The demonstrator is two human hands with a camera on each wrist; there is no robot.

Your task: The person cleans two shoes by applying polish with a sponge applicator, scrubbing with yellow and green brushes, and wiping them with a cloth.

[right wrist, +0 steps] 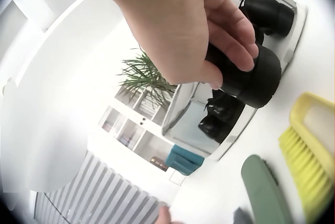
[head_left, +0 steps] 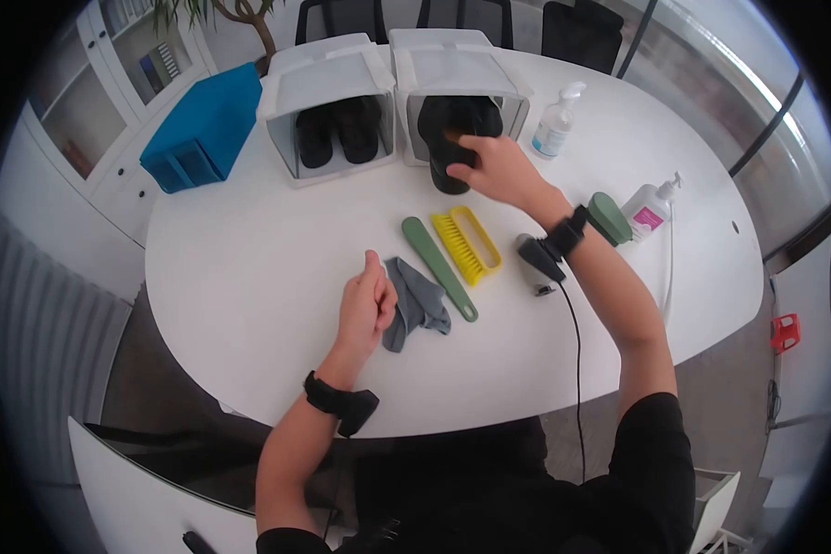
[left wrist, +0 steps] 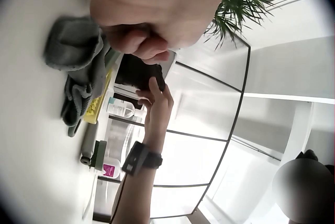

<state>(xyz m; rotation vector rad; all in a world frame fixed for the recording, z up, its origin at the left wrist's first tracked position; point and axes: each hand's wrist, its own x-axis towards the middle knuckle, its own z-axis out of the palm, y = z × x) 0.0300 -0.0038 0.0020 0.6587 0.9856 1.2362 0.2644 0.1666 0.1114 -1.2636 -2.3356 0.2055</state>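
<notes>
My right hand (head_left: 505,173) pinches a black shoe (right wrist: 264,80) at its heel, thumb on one side and fingers on the other. That shoe sticks out of the front of the right-hand shoe box (head_left: 457,72); another black shoe (right wrist: 268,14) lies beside it inside. Over the near part of the table, my left hand (head_left: 364,307) holds nothing, its fingers loosely curled and close to a crumpled grey cloth (head_left: 417,303). Right of the cloth lie a green shoehorn (head_left: 439,268) and a yellow brush (head_left: 466,245).
A second shoe box (head_left: 328,69) holds a pair of black shoes (head_left: 358,134), with a blue box (head_left: 203,125) to its left. Two pump bottles (head_left: 554,125) (head_left: 653,208), a green brush (head_left: 608,217) and a corded dark device (head_left: 537,263) are on the right side.
</notes>
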